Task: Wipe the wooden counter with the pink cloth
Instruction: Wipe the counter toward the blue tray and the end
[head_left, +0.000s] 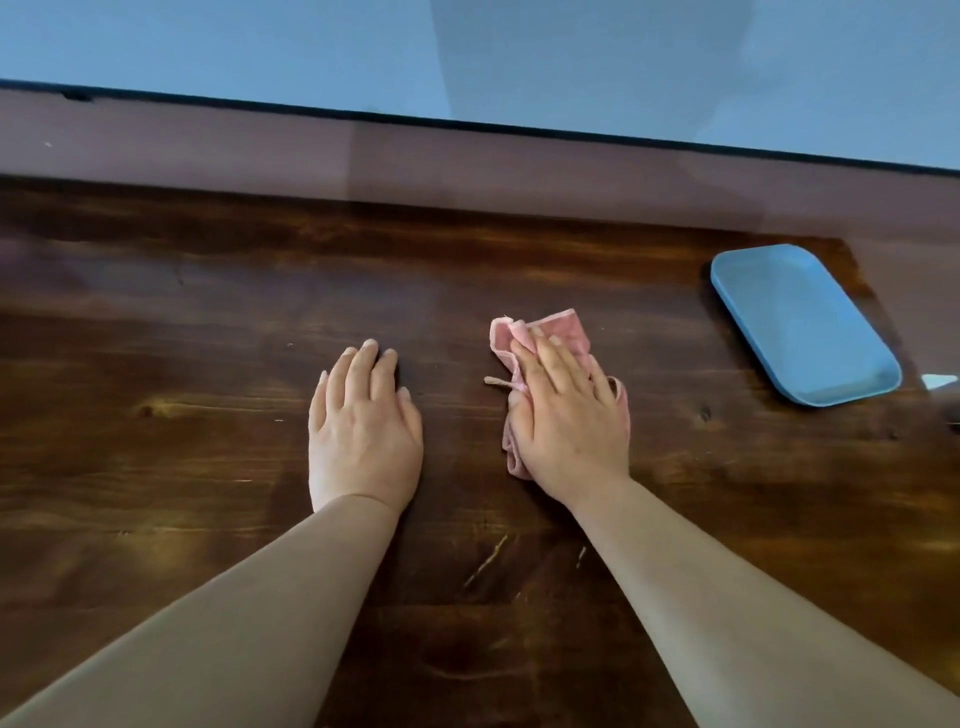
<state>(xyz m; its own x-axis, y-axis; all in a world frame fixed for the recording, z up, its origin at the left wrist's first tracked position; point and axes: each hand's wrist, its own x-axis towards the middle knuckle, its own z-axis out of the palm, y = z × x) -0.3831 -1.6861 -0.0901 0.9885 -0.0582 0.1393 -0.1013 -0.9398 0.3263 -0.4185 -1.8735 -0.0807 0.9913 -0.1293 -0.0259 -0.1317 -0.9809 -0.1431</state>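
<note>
A dark wooden counter fills most of the view. A crumpled pink cloth lies on it right of centre. My right hand lies flat on top of the cloth, fingers stretched forward and pressing it against the wood; cloth shows beyond the fingertips and along the hand's left side. My left hand rests palm down on the bare wood to the left of the cloth, fingers together, holding nothing.
A light blue rectangular tray sits on the counter at the right, near the counter's right end. A raised wooden ledge runs along the back, with a blue-grey wall behind it.
</note>
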